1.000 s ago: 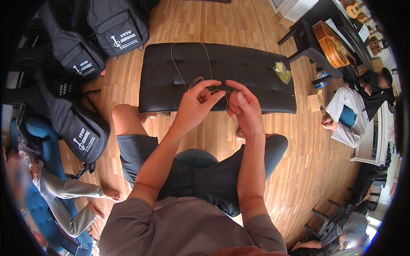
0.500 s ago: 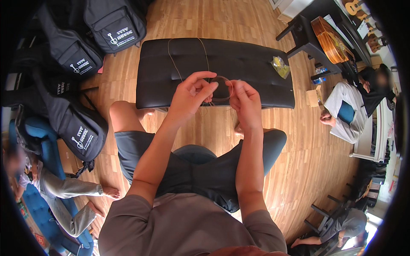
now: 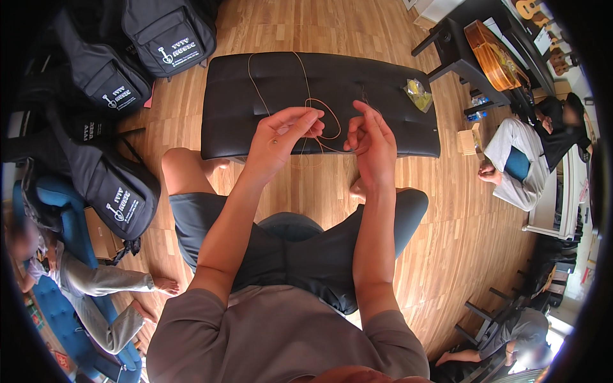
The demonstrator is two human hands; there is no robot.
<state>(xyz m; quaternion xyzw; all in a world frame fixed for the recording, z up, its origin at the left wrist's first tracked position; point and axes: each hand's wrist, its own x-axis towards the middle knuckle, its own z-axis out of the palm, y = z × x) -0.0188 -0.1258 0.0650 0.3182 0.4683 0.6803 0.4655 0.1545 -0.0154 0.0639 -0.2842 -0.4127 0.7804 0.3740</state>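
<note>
A thin, springy copper-coloured string [image 3: 340, 126] curls in loose loops between my two hands, over the near edge of a black padded bench [image 3: 223, 127]. My left hand [image 3: 287, 134] is closed, thumb and forefinger pinching the string. Part of the string runs from there back across the bench top in a long loop. My right hand [image 3: 372, 137] is a little apart to the right, forefinger raised and the other fingers curled. One strand of string runs into those curled fingers; the exact grip is partly hidden.
A clear packet with yellow contents [image 3: 418, 96] lies at the bench's right end. Black instrument bags [image 3: 131, 191] stand at left. A guitar [image 3: 490, 57] rests on a black seat at far right. Other people sit at left [image 3: 105, 281] and right [image 3: 520, 159]; one bends at lower right [image 3: 520, 338].
The tight coil between my hands has opened into wider, loose loops. My right hand has moved slightly right, away from the left, and its forefinger has lifted.
</note>
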